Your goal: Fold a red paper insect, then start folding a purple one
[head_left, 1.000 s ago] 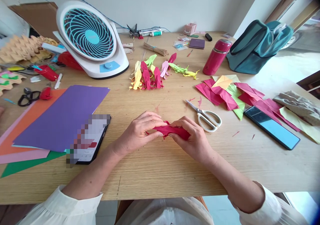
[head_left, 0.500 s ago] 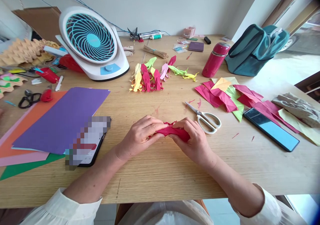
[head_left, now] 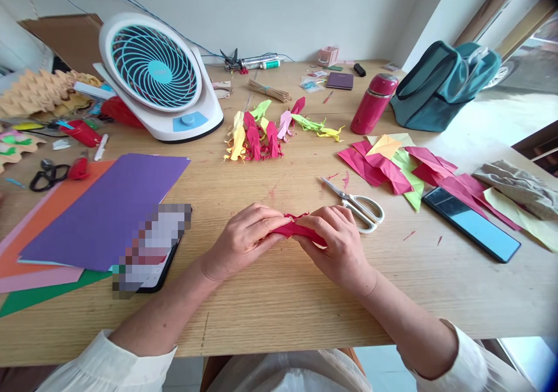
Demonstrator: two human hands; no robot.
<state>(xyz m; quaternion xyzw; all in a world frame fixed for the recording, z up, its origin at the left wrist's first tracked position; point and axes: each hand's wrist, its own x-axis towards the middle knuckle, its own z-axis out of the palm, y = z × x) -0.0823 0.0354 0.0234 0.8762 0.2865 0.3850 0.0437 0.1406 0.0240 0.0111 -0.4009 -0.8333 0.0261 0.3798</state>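
Observation:
Between my two hands is a piece of folded dark-pink paper (head_left: 296,228), held just over the table. My left hand (head_left: 250,233) pinches its left end between thumb and fingers. On the other end, my right hand (head_left: 335,241) is closed with the fingers curled over the paper and the thumb beneath. Parts of the paper are hidden by the fingers. White-handled scissors (head_left: 369,209) lie just beyond my right hand, blades pointing away to the left. Farther back stand several folded paper figures (head_left: 271,136) in pink, yellow and green.
Folded paper pieces (head_left: 383,165) and a phone (head_left: 473,223) lie on the right. A red flask (head_left: 374,104) and a teal bag (head_left: 436,99) stand behind. On the left are coloured sheets (head_left: 108,206), another phone (head_left: 168,258) and a white fan (head_left: 192,122).
My right hand's fingers have shifted along the pink paper and cover more of its right end. My left hand keeps its pinch. The view has moved slightly.

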